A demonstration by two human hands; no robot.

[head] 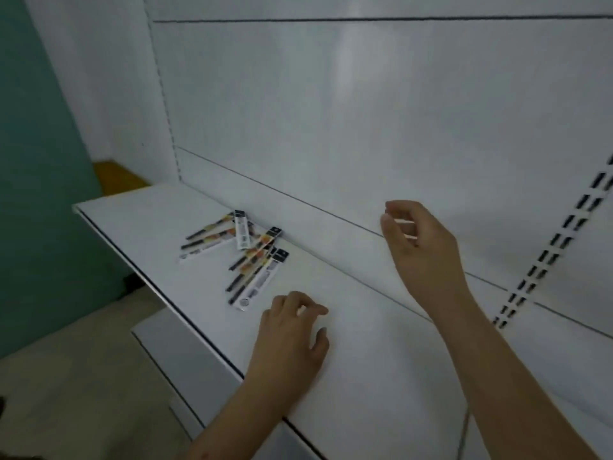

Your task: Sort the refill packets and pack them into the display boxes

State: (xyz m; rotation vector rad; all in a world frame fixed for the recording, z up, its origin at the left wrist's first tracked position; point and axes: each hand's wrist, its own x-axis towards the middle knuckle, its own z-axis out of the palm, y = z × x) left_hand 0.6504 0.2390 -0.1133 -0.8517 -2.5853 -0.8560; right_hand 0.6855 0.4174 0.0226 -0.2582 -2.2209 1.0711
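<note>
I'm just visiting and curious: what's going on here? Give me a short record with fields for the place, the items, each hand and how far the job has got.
place: white shelf against a white back panel
items: refill packets lying loose in a small overlapping pile near the back of the shelf
display boxes: none in view
left hand: fingers loosely curled, holding nothing, low over the shelf just right of the pile
right hand: raised farther right, fingers loosely curled, holding nothing
progress: packets unsorted, none packed
</note>
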